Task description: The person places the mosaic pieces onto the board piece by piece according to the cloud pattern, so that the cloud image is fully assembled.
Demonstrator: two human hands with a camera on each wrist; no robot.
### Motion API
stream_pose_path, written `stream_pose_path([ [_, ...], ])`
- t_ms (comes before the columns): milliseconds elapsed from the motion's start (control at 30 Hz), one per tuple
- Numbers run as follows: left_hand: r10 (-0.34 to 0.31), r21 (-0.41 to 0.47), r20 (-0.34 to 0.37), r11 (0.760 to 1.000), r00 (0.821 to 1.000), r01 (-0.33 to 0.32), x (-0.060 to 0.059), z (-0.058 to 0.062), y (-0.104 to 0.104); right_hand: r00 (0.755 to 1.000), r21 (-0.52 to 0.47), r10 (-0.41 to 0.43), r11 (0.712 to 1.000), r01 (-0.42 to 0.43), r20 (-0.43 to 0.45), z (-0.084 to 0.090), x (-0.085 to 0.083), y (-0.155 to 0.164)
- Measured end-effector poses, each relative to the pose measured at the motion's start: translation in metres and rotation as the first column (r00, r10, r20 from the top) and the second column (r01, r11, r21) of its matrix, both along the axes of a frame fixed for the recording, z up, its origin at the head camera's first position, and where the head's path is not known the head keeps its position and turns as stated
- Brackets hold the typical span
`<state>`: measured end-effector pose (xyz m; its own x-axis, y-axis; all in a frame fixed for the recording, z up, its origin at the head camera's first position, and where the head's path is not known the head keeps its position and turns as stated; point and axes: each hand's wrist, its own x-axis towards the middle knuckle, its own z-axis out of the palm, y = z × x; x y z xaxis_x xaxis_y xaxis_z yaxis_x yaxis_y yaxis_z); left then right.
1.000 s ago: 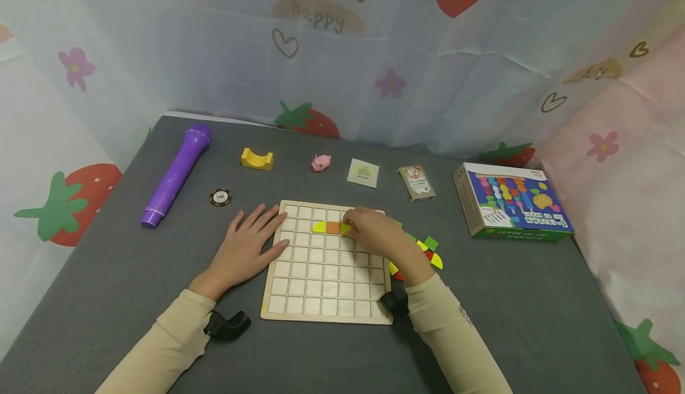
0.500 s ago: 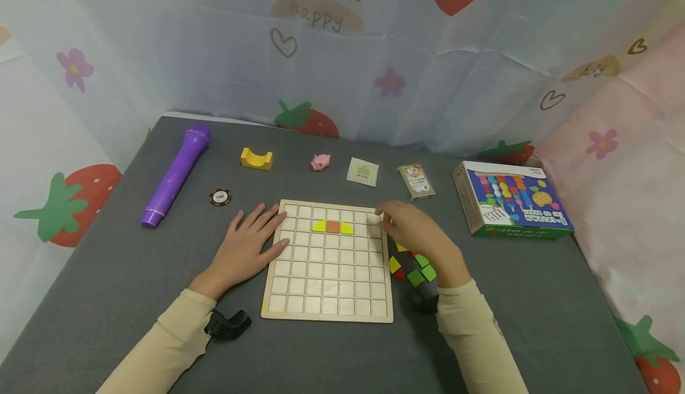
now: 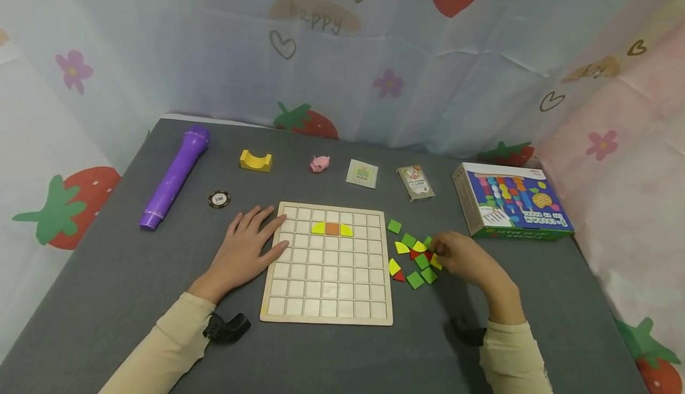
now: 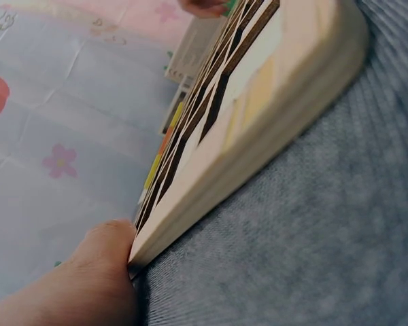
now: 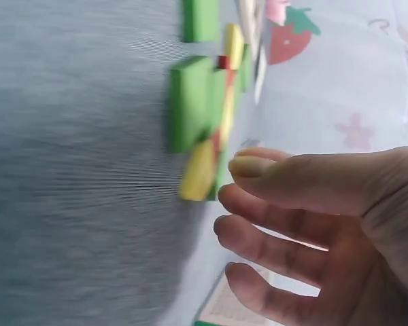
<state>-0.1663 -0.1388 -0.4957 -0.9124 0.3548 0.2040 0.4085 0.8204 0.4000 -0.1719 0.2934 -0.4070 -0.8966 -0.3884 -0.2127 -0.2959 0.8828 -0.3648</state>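
A wooden grid board point(image 3: 326, 287) lies on the grey table. In its second row sit a yellow quarter-round, an orange square point(image 3: 332, 228) and another yellow quarter-round. My left hand point(image 3: 243, 252) lies flat with straight fingers on the board's left edge; the left wrist view shows a fingertip point(image 4: 95, 268) against the board's rim point(image 4: 258, 142). My right hand point(image 3: 459, 256) rests at the right side of a pile of loose green, yellow and red tiles point(image 3: 414, 260). Its fingers point(image 5: 279, 178) are loosely spread beside a green tile point(image 5: 190, 102), holding nothing.
Along the back stand a purple toy microphone point(image 3: 175, 174), a yellow arch block point(image 3: 256, 160), a pink pig point(image 3: 320, 163), a small card point(image 3: 363, 173), a card deck point(image 3: 415, 183) and a colourful box point(image 3: 511, 201). A poker chip point(image 3: 219, 199) lies left of the board. Printed cloth walls surround the table.
My right hand left a yellow tile to the right of the orange one, then moved off the board rightward to the loose tile pile. The left hand stayed put.
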Motion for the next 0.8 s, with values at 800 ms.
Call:
stream_pose_path([
  [800, 0.033, 0.05, -0.093, 0.998, 0.995, -0.029, 0.0, -0.002, 0.003, 0.997, -0.036, -0.066, 0.997, 0.064, -0.048, -0.016, 0.02, 0.011],
])
